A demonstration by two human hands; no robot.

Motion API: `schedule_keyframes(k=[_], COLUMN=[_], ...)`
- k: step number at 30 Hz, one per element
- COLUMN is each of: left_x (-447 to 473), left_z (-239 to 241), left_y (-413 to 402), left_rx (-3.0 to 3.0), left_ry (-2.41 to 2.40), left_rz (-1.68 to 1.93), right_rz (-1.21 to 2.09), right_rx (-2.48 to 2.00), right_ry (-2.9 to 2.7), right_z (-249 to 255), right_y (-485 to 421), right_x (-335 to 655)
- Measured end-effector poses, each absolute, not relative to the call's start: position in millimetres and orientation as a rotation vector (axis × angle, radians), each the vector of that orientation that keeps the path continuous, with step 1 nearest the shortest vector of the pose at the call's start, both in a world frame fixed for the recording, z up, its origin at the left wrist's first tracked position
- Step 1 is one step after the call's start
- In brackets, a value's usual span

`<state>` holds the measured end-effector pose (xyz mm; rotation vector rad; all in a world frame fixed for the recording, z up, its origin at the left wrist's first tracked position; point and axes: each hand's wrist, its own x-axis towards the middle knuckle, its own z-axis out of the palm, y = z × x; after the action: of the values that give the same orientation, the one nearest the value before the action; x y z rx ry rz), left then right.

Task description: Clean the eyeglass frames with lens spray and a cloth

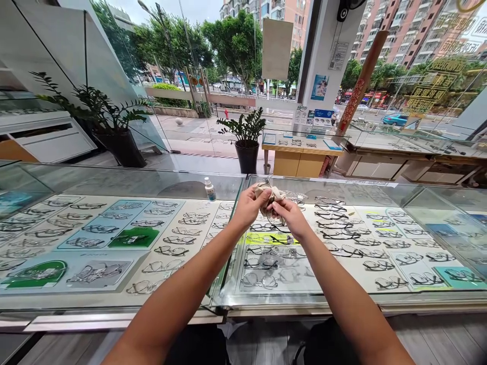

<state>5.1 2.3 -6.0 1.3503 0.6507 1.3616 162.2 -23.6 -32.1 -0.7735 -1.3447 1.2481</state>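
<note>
Two bare forearms rose from the bottom edge of the frame and met just above centre. The left hand (249, 207) was closed on a crumpled beige cloth (268, 193), fingers curled around it from the left. The right hand (289, 215) was pinched shut on the same cloth from the right, and under its fingers hung a pair of thin-framed glasses (277, 219), one lens partly wrapped in the cloth. The two hands were touching each other around the bundle, held over the glass bench (114, 304) rather than resting on it.

Below the glass top, rows of spectacle frames (171, 251) lay on pale display trays across the whole width of the frame, with a green pad (133, 237) left of centre and a yellow-green strip (266, 238) directly under the hands. A small white spray bottle (209, 189) with a blue label stood upright on the glass just left of the hands, near but apart from them.

Farther back, a potted plant (246, 133) in a dark pot stood on the floor at centre, and a larger one (102, 114) at upper left. A low yellow cabinet (300, 157) stood right of the centre plant, and beyond the windows were trees and apartment blocks along the top
</note>
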Motion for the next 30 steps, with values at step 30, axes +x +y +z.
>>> schedule_keyframes(k=[30], left_x=[12.8], left_z=[-21.3], left_y=[-1.9], left_rx=[1.44], left_ry=[0.559], left_rz=[1.014], right_rz=[1.34], right_rx=[-0.627], right_ry=[-0.909], right_z=[-18.3], right_y=[-24.4], right_x=[165.0])
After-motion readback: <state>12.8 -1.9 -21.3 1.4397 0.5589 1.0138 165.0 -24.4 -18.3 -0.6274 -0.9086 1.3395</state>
